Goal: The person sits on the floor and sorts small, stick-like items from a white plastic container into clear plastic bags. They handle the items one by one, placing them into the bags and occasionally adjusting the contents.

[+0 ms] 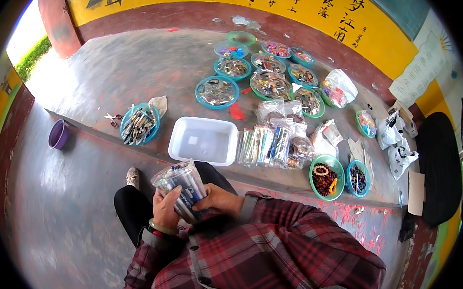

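Observation:
I hold a clear plastic bag full of pens (183, 184) above my lap with both hands. My left hand (165, 209) grips its lower left side. My right hand (220, 199) clasps its lower right side. The bag stands upright, its open top pointing toward a white rectangular tray (203, 140) on the raised ledge in front of me. To the right of the tray lie more clear bags of pens (265, 145).
Several teal bowls of beads and trinkets (217, 92) are spread over the ledge. A teal bowl of pens (140, 123) and scissors (113, 117) lie at the left. A purple bowl (58, 134) sits on the lower floor. White bags (396, 136) lie at the right.

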### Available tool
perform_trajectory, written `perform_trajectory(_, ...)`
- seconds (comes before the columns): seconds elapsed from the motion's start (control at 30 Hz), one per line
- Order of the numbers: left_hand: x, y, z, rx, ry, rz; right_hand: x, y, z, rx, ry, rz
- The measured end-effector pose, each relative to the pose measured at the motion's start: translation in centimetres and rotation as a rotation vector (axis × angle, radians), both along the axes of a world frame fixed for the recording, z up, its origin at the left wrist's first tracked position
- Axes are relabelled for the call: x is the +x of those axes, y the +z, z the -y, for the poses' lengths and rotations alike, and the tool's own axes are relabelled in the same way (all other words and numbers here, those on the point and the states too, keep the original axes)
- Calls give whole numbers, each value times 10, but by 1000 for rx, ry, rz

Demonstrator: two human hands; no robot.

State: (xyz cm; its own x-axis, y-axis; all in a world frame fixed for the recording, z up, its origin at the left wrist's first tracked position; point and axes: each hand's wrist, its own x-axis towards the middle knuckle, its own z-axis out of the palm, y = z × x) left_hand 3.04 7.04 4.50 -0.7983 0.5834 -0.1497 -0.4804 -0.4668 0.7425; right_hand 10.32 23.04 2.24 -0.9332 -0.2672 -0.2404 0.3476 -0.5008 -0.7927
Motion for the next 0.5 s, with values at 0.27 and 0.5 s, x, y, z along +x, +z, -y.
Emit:
perform_trajectory(0.27, -22, -25, -9, -171, -25, 34, 27, -26, -75, -29, -409, 128)
perform_trajectory(0.5, -53, -60, 50, -321, 97, 129, 56, -100, -226, 108, -850, 270)
